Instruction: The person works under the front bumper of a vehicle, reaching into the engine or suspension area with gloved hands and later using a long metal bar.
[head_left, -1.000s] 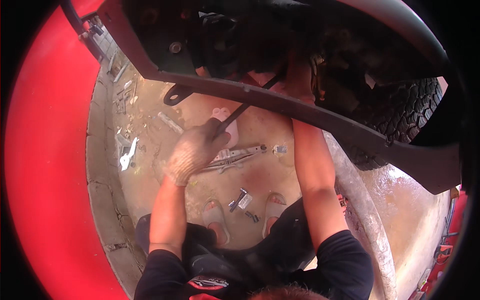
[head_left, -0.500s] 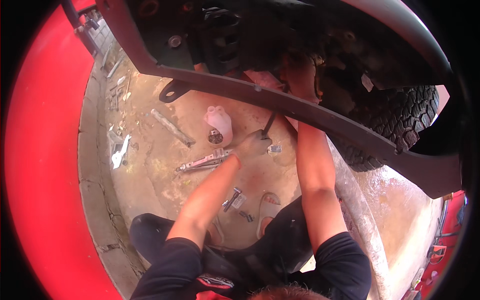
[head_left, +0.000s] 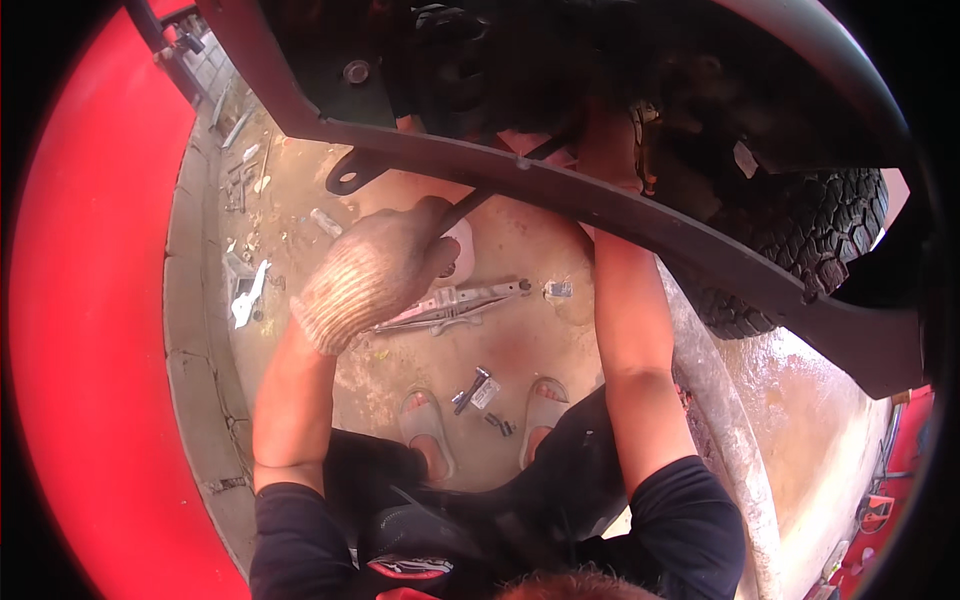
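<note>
My left hand (head_left: 385, 262), in a knitted work glove, is closed around a long dark metal bar (head_left: 463, 208). From my fist the bar slants up to the right and passes behind the lower edge of a dark vehicle frame (head_left: 440, 152). My right hand (head_left: 606, 150) reaches up behind that same edge into the shadowed underside, and its fingers cannot be made out. Below my left hand a scissor jack (head_left: 462, 306) lies folded on the concrete. A pale pink plastic jug (head_left: 463, 252) is partly covered by the glove.
A knobbly tire (head_left: 830, 235) is at the right under the fender. Small metal tools (head_left: 470, 390) lie between my feet. A small packet (head_left: 558, 290) rests near the jack. At left runs a low concrete kerb (head_left: 195, 350) beside a red surface (head_left: 90, 320).
My left hand has risen from the floor near the jack and moved up and left, the dark bar now raised in it. My right arm stays almost in place.
</note>
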